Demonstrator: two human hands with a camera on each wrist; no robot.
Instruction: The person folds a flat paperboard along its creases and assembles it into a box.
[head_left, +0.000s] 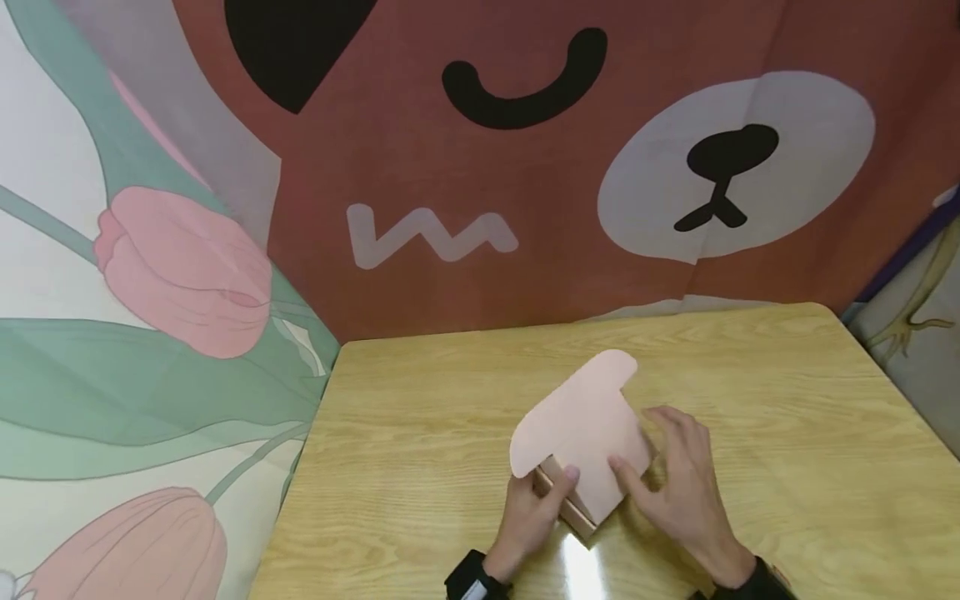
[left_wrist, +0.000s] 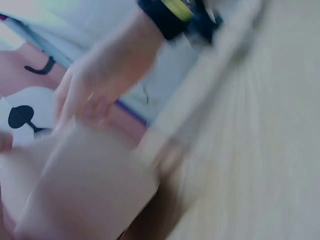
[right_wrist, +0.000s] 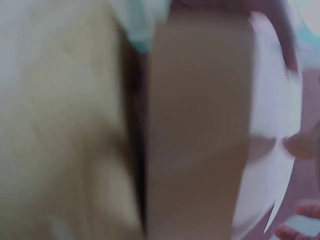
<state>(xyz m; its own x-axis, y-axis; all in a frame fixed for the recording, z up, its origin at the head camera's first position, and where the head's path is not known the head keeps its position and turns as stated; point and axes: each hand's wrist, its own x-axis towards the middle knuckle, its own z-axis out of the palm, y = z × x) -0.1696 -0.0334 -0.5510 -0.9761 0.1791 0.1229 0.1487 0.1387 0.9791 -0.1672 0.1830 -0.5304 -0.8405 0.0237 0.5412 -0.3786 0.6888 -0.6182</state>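
A small cardboard box [head_left: 576, 517] with a pale pink lid panel [head_left: 581, 421] is tilted above the table in the head view. The panel widens into rounded tabs at its far end. My left hand [head_left: 525, 510] grips the box's left side, thumb over the near left edge. My right hand [head_left: 684, 487] is at the box's right, fingers spread and loosely bent, its thumb tip at the panel. In the left wrist view, the box [left_wrist: 95, 182] is blurred, with the right hand [left_wrist: 95, 87] behind it. A plain brown side wall [right_wrist: 200, 125] fills the right wrist view's middle.
The wood-grain table [head_left: 420, 417] extends around the box, its back edge against a hanging cloth [head_left: 420, 283] printed with a bear face. Another cloth [head_left: 150, 400] with pink tulips hangs on the left. Both wrists wear dark straps [head_left: 476, 575].
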